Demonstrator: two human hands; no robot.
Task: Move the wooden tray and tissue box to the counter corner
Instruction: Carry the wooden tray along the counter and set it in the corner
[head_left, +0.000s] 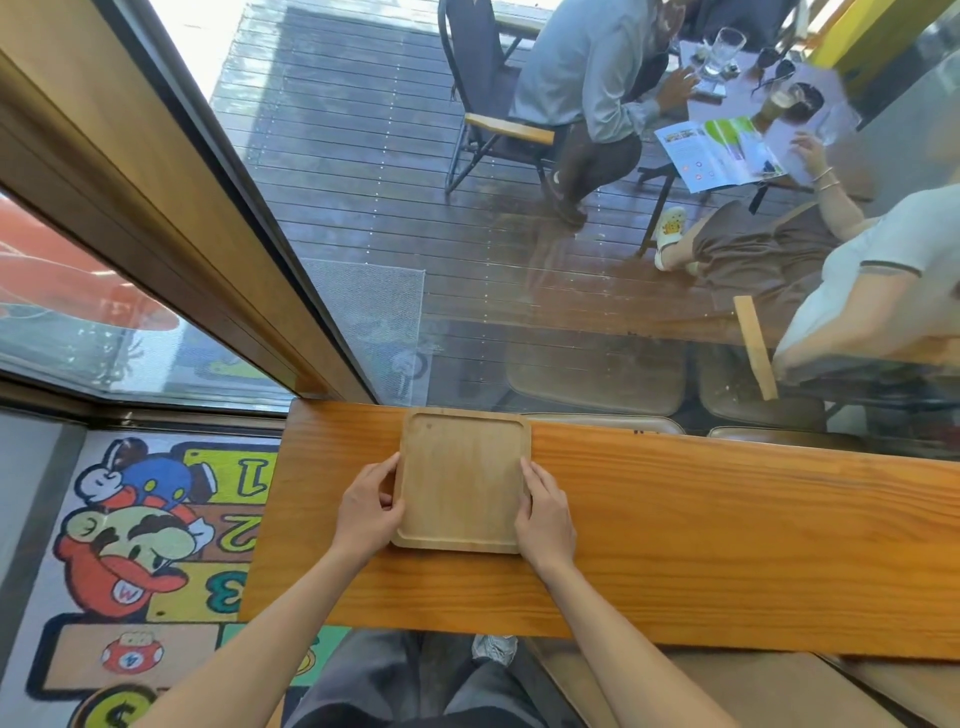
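Observation:
A square light wooden tray (462, 478) lies flat on the orange-brown wooden counter (727, 545), close to the counter's left end and touching its far edge by the window. My left hand (370, 506) grips the tray's left rim. My right hand (545, 514) grips the tray's right rim. The tray holds nothing. No tissue box is in view.
A glass window runs along the counter's far edge; behind it people sit at a table on a dark deck. A wooden window frame (156, 234) slants at the left. A cartoon floor mat (140, 545) lies left of the counter. Stool cushions (727, 691) sit below right.

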